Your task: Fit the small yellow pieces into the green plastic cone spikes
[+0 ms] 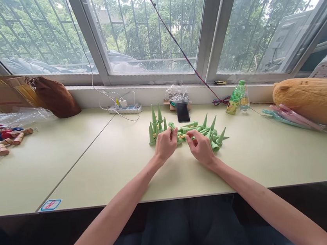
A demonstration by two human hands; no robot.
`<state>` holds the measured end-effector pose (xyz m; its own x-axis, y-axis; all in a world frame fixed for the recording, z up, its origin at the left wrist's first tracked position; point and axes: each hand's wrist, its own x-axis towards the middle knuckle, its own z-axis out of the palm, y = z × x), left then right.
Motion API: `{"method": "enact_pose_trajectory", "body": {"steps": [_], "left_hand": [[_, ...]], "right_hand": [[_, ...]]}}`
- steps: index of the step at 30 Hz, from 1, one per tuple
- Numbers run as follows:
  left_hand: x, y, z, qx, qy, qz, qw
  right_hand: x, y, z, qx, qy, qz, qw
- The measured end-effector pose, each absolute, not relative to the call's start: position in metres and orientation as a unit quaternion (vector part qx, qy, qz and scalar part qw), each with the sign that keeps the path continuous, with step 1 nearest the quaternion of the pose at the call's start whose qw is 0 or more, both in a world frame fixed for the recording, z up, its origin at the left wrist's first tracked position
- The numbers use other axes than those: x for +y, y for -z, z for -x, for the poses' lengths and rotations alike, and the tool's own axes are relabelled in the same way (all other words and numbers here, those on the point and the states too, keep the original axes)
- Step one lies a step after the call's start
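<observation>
Left hand (166, 143): grip narrow, thumb and fingers pinching a light-green plastic tubular piece (171, 126); its rounded end rises above the fingers, probably to leave that end unobstructed.
Right hand (201, 147): grip narrow, fingertips on a small, slender yellow piece (182, 136); a fingertip pinch seems suited to so slight an item.
Position of held pieces: between the hands, near the middle of the pale-green tabletop (121, 162); exact contact between the two unclear.
Standing spikes (153, 115): light-green pointed plastic cones, upright beside the left hand; the wider bases likely keep them stable.
Loose heap (221, 138): similar light-green plastic pieces at mixed angles beside the right hand, presumably for easy reach.
Rear: black rectangular phone-like slab (182, 111), beyond both hands.
</observation>
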<state>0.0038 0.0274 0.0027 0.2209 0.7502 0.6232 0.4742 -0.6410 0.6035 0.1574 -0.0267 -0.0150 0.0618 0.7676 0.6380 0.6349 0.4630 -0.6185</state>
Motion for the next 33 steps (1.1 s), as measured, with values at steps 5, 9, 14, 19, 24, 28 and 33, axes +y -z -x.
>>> {"method": "enact_pose_trajectory", "body": {"steps": [5,9,14,19,24,28,33], "left_hand": [[0.0268,-0.0027,-0.0049,0.377,-0.481,-0.777,0.151],[0.0268,-0.0032,-0.0052,0.364,-0.491,-0.78,0.137],[0.0267,-0.0049,-0.0054,0.356,-0.493,-0.784,0.122],[0.0272,-0.0044,-0.0061,0.347,-0.492,-0.786,0.138],[0.0282,-0.0027,-0.0054,0.34,-0.48,-0.795,0.151],[0.0285,-0.0021,-0.0049,0.333,-0.487,-0.797,0.129],[0.0278,-0.0025,-0.0049,0.324,-0.489,-0.801,0.12]], "right_hand": [[-0.025,0.0174,-0.1582,-0.695,-0.077,0.501,0.51],[-0.0236,0.0188,-0.1588,-0.705,-0.08,0.495,0.502],[-0.0221,0.0204,-0.1593,-0.714,-0.084,0.49,0.493],[-0.0203,0.0232,-0.1599,-0.722,-0.086,0.479,0.492],[-0.019,0.0243,-0.1601,-0.729,-0.087,0.474,0.486],[-0.0183,0.0241,-0.1601,-0.731,-0.086,0.468,0.488],[-0.0187,0.0229,-0.1598,-0.726,-0.088,0.477,0.488]]}}
